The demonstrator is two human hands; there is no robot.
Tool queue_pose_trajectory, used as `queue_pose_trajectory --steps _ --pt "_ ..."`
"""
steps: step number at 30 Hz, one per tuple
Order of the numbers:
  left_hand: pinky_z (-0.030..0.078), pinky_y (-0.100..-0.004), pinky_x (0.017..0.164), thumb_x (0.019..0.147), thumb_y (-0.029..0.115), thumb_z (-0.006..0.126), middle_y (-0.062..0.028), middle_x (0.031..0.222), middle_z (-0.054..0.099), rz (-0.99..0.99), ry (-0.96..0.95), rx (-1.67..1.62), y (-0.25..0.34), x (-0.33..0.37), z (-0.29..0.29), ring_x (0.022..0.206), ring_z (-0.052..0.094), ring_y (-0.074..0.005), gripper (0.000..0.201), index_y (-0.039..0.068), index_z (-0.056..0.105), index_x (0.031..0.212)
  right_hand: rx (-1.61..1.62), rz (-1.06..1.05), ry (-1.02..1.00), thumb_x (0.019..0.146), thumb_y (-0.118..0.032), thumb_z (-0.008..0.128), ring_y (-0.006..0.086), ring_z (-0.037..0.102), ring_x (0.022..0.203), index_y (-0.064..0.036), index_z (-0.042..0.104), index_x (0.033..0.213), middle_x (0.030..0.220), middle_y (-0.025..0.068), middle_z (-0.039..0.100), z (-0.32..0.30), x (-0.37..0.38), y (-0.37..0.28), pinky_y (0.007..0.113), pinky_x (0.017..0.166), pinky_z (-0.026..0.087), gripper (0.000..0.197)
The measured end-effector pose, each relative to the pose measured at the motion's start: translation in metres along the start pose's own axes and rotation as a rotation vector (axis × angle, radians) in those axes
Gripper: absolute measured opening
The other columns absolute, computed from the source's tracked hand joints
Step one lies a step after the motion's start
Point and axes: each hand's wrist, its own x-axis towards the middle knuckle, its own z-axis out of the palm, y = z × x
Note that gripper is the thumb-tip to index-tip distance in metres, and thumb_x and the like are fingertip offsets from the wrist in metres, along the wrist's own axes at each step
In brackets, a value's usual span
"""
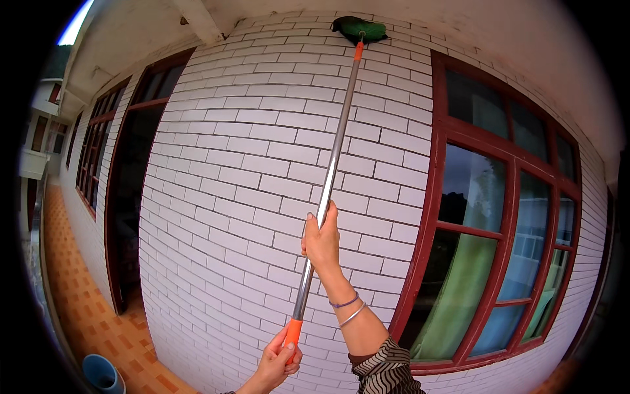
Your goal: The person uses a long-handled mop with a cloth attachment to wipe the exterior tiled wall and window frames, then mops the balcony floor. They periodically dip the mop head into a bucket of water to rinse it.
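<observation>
A long-handled broom with a shiny metal pole [338,141] rises steeply in front of the white brick-pattern wall [243,171]. Its dark green head [363,30] is up where the wall meets the ceiling; whether it presses on the surface I cannot tell. My left hand [279,361] wraps the orange grip [293,333] at the pole's lower end. Higher up, my right hand [321,243] is closed around the bare metal, thumb lying along it. Two thin bangles circle my right wrist.
Right of the pole is a red-framed window [433,197] with green and blue curtains behind glass. A dark doorway [128,177] opens at the left, above an orange tiled floor [85,289]. A blue bucket [102,371] stands at the lower left.
</observation>
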Motion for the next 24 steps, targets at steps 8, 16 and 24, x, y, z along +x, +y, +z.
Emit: queue_pose_trajectory --steps 8,16,24 --pt "0.027 -0.0193 0.04 0.098 0.029 0.054 0.0032 0.06 0.038 -0.031 -0.035 0.065 -0.07 -0.025 0.009 0.045 0.033 -0.0055 0.063 0.014 0.023 0.151 0.0 0.073 0.045 0.097 -0.012 0.045 0.0093 0.048 0.044 -0.0057 0.018 0.144 0.064 0.0026 0.047 -0.056 -0.057 0.016 0.026 0.037 0.04 0.055" --pt "0.028 -0.0209 0.045 0.099 0.031 0.052 0.0052 0.061 0.038 -0.129 0.131 0.277 -0.179 -0.101 -0.03 0.05 0.033 -0.0057 0.052 0.012 0.035 0.145 -0.025 0.3 -0.028 0.098 -0.008 0.041 0.0113 0.051 0.049 -0.0029 0.006 0.143 0.079 0.0079 0.048 -0.081 -0.225 0.072 0.025 0.041 0.041 0.058" --pt "0.028 -0.0215 0.046 0.099 0.033 0.051 0.0056 0.061 0.038 -0.236 0.232 0.492 -0.227 -0.123 -0.064 0.051 0.033 -0.0056 0.043 0.011 0.045 0.136 0.216 0.446 0.183 0.096 -0.007 0.046 0.0118 0.05 0.052 -0.0054 0.015 0.144 0.072 0.0038 0.052 -0.064 -0.302 0.069 0.026 0.047 0.044 0.058"
